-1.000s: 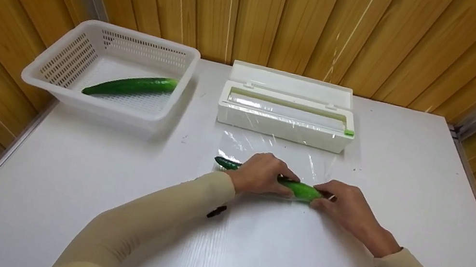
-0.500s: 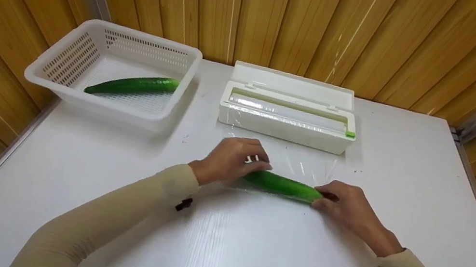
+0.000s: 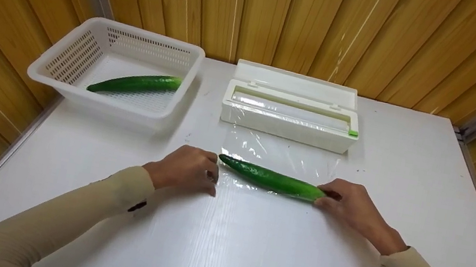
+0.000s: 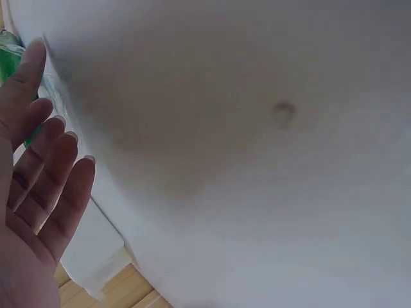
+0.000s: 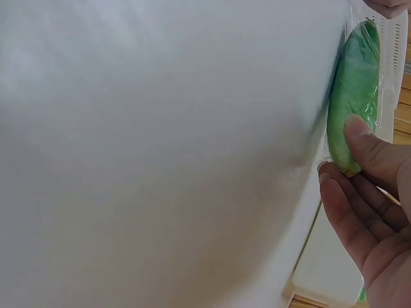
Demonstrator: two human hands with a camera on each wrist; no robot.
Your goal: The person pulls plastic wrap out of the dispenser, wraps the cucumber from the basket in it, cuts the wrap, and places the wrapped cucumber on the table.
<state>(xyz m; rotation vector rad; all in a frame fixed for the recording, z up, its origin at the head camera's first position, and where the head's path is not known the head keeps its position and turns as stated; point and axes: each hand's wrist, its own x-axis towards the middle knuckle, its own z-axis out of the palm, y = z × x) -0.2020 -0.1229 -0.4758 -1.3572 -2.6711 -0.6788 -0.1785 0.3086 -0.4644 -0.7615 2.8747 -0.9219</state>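
My right hand (image 3: 350, 204) pinches the pale end of a cucumber (image 3: 271, 179); my left hand (image 3: 187, 168) is loose.
My right thumb and fingers are closed about that end, while my left fingers lie relaxed and parted just beside the dark tip, holding nothing I can make out. The cucumber lies on the white table (image 3: 246, 252) with clear film (image 3: 265, 148) about it, the sheet running back to the roll (image 3: 288, 112) in a lid-up box (image 3: 287, 130). Back on my left, a white basket (image 3: 115, 108) holds a second cucumber (image 3: 134, 83); beyond stands a wood-panelled wall (image 3: 263, 15).
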